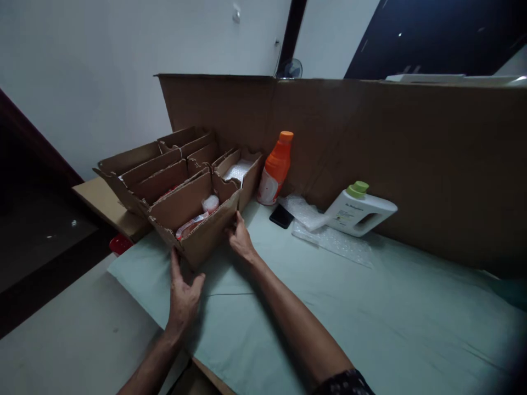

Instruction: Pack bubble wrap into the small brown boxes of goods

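Observation:
Both my hands rest against the nearest open cardboard box [201, 238], which stands on a pale green cloth [329, 307]. My left hand [184, 296] lies flat with its fingers stretched toward the box's near left corner. My right hand [239, 237] touches the box's near right corner, fingers against the cardboard. Inside the box lie red-and-white wrapped items [197, 219]. Neither hand holds anything.
Several more open cardboard boxes [152, 170] stand behind, one with bubble wrap [241, 170]. An orange bottle [276, 167], a black phone [281, 216], bubble wrap sheets [329, 236] and a white jug with a green cap [360, 208] stand before a tall cardboard wall [370, 142].

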`<state>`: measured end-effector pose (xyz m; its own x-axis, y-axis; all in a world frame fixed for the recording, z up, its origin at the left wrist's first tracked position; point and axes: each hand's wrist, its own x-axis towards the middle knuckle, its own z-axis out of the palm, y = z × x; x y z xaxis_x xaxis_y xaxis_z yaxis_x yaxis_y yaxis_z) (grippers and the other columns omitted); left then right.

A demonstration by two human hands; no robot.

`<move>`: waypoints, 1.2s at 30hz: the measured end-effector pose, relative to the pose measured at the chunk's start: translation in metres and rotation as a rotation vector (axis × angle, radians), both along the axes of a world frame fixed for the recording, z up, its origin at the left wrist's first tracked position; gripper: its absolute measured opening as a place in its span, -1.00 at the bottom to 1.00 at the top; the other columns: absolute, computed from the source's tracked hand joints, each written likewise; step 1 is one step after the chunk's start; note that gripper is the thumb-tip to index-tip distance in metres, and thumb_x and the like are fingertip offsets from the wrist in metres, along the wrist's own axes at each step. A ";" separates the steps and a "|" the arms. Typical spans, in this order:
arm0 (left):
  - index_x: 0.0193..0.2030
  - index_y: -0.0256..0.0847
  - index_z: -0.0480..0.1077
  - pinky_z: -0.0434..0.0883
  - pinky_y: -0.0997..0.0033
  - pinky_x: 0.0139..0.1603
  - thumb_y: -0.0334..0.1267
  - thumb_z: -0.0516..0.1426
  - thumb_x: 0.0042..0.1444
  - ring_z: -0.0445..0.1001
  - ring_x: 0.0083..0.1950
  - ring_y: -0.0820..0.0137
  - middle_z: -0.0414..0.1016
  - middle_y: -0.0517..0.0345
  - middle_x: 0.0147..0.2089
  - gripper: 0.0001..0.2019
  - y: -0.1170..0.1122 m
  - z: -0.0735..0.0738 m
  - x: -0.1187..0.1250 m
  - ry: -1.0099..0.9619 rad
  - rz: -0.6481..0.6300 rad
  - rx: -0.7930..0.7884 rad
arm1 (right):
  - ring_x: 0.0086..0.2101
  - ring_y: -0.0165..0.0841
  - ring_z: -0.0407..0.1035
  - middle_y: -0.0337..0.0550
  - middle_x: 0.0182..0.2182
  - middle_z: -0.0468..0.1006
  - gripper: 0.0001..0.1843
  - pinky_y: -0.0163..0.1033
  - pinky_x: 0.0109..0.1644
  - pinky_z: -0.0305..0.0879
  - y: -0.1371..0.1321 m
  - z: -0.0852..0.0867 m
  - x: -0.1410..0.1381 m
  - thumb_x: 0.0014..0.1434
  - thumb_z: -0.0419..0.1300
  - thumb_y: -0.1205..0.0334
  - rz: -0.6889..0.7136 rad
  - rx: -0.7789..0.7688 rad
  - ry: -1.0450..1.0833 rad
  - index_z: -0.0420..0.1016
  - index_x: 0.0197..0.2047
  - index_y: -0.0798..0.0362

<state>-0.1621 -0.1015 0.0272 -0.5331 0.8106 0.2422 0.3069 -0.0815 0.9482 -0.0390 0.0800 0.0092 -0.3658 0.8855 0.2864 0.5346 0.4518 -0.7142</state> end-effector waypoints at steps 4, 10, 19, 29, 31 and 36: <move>0.56 -0.11 -0.15 -0.04 0.03 0.59 -0.22 0.16 0.21 -0.03 0.59 0.13 -0.01 -0.08 0.57 -0.16 0.011 -0.004 -0.002 -0.013 0.017 -0.017 | 0.40 -0.07 0.07 0.33 0.41 0.14 -0.22 0.03 0.48 0.06 -0.019 -0.006 -0.009 0.23 0.09 0.39 -0.017 -0.057 -0.073 0.03 0.48 0.33; 0.54 -0.12 -0.05 0.16 -0.03 0.52 -0.17 0.15 0.22 0.16 0.53 0.08 0.15 -0.13 0.51 -0.21 -0.020 -0.035 -0.004 -0.131 -0.130 -0.137 | 0.37 -0.06 0.16 0.06 0.31 0.40 -0.58 0.13 0.46 0.08 -0.105 -0.004 0.057 0.21 0.19 0.38 0.121 -0.015 -0.197 0.56 0.14 0.06; 0.28 -0.03 0.44 0.42 -0.15 0.34 -0.33 0.13 0.18 0.35 0.41 0.00 0.46 -0.06 0.33 -0.49 -0.082 -0.067 0.029 0.569 -0.424 -0.010 | 0.35 -0.05 0.20 0.02 0.38 0.31 -0.43 0.18 0.39 0.24 -0.232 -0.014 0.164 0.27 0.09 0.36 0.153 0.155 -0.496 0.41 0.34 0.01; -0.01 -0.11 0.52 0.54 0.30 0.17 -0.44 0.07 0.24 0.58 0.14 0.31 0.63 0.02 0.06 -0.71 0.001 0.062 0.038 0.873 -0.516 0.436 | 0.31 -0.15 0.27 -0.04 0.34 0.38 -0.51 0.00 0.35 0.31 -0.246 -0.036 0.181 0.24 0.17 0.35 0.167 0.349 -0.437 0.46 0.24 0.00; -0.03 -0.15 0.54 0.50 0.26 0.21 -0.39 0.05 0.26 0.56 0.14 0.28 0.62 0.00 0.07 -0.73 0.069 0.127 0.030 0.931 -0.427 0.457 | 0.27 -0.18 0.33 -0.08 0.30 0.44 -0.61 -0.07 0.30 0.36 -0.239 -0.053 0.182 0.31 0.18 0.21 0.151 0.448 -0.393 0.49 0.19 -0.03; 0.04 -0.20 0.55 0.43 0.26 0.22 -0.40 0.06 0.16 0.52 0.17 0.17 0.61 0.02 0.08 -0.64 0.243 0.219 0.031 1.085 -0.420 -0.207 | -0.06 -0.28 0.58 -0.21 -0.06 0.70 -0.81 -0.20 0.05 0.52 -0.228 -0.110 0.170 0.38 0.16 0.09 -0.067 0.739 -0.210 0.59 -0.10 -0.10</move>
<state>-0.1316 0.1419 0.2458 0.1889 0.9502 0.2477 0.9457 -0.2440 0.2149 0.1311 -0.1479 -0.1005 -0.4305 0.5132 0.7425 0.6684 0.7341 -0.1198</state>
